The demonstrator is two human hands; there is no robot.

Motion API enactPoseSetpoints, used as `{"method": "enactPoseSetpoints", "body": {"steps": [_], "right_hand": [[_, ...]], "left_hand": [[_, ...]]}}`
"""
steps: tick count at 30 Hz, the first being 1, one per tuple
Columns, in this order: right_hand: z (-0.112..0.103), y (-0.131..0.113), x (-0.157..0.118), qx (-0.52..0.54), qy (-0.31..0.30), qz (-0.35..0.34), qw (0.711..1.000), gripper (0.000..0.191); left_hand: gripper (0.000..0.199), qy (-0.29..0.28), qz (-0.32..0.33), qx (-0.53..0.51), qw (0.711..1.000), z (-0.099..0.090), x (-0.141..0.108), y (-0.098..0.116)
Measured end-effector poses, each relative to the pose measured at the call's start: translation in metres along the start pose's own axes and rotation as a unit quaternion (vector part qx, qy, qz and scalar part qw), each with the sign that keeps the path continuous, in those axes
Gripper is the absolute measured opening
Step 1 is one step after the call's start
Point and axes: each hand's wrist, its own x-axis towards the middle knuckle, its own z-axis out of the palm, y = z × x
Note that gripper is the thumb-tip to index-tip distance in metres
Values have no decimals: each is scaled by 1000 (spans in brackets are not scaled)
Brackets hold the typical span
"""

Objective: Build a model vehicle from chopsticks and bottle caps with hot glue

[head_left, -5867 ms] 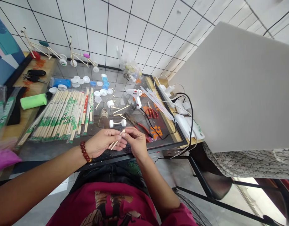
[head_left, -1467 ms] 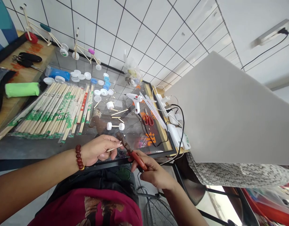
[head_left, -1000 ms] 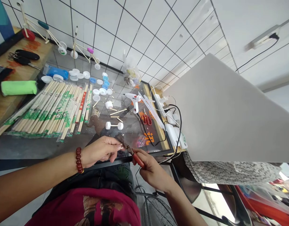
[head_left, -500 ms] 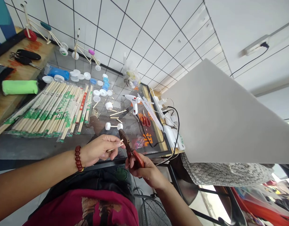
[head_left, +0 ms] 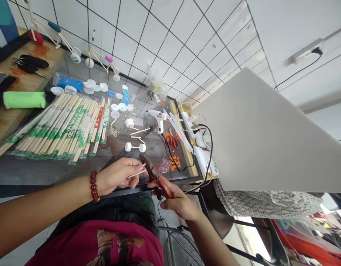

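My left hand (head_left: 123, 173), a bead bracelet at its wrist, pinches thin wooden sticks (head_left: 137, 173); two light ends jut out past the fingertips. My right hand (head_left: 174, 197) is wrapped round the red handles of a pair of pliers (head_left: 149, 167). The dark jaws point up and to the left, right beside the stick ends. Whether the jaws touch the wood I cannot tell. Just beyond the hands, a short stick with a white cap wheel at each end (head_left: 135, 147) lies on the glass tabletop (head_left: 115, 177).
Wrapped chopsticks (head_left: 62, 129) cover the left side. Bottle caps (head_left: 122, 107), cut stick pieces (head_left: 139, 131), a glue gun (head_left: 158, 119), red scissors (head_left: 172, 140) and glue sticks (head_left: 177, 127) lie further back. Small stick models (head_left: 98, 61) stand along the wall. A black cable (head_left: 170, 155) runs at right.
More of the lower stick shows in front of my left fingers, its end now near the pliers. The pliers have shifted only slightly, and both hands keep their hold.
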Motion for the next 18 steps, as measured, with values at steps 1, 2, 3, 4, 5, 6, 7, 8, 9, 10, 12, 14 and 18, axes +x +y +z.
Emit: {"method": "enactPoseSetpoints", "body": {"steps": [1,2,3,4,5,6,7,8,9,10,12,14,18], "right_hand": [[0,0,0,-12,-1,-2,1000,65],[0,0,0,-26,-3,-5,1000,66],[0,0,0,-39,-4,-8,999,67],[0,-1,0,-52,-4,-12,999,67],[1,-3,-1,-63,-5,-17,998,68],[2,-5,-1,-74,-5,-22,997,67],[3,-7,-1,-87,-6,-26,996,66],[4,-10,-1,-98,-6,-29,995,66],[5,-12,-1,-108,-7,-32,994,65],[6,-15,-1,-117,-9,-34,993,65],[8,-19,-1,-132,-14,-38,990,67],[9,-22,-1,-144,-18,-39,989,70],[8,-21,-1,-149,-17,-38,988,70]], "left_hand": [[54,5,-6,4,1000,0,0,0],[56,10,-13,8,1000,1,0,1],[58,15,-20,12,1000,1,0,1],[59,19,-26,14,999,2,-1,1],[61,22,-32,15,999,2,-1,1],[62,25,-37,14,999,2,-1,1],[62,26,-43,14,999,2,-1,1],[63,26,-48,13,998,2,-1,1],[63,26,-53,12,998,2,0,1],[63,25,-57,12,998,2,0,1],[63,21,-64,15,998,1,0,0],[62,19,-67,18,997,0,1,-1],[61,13,-67,21,997,-1,3,-1]]}}
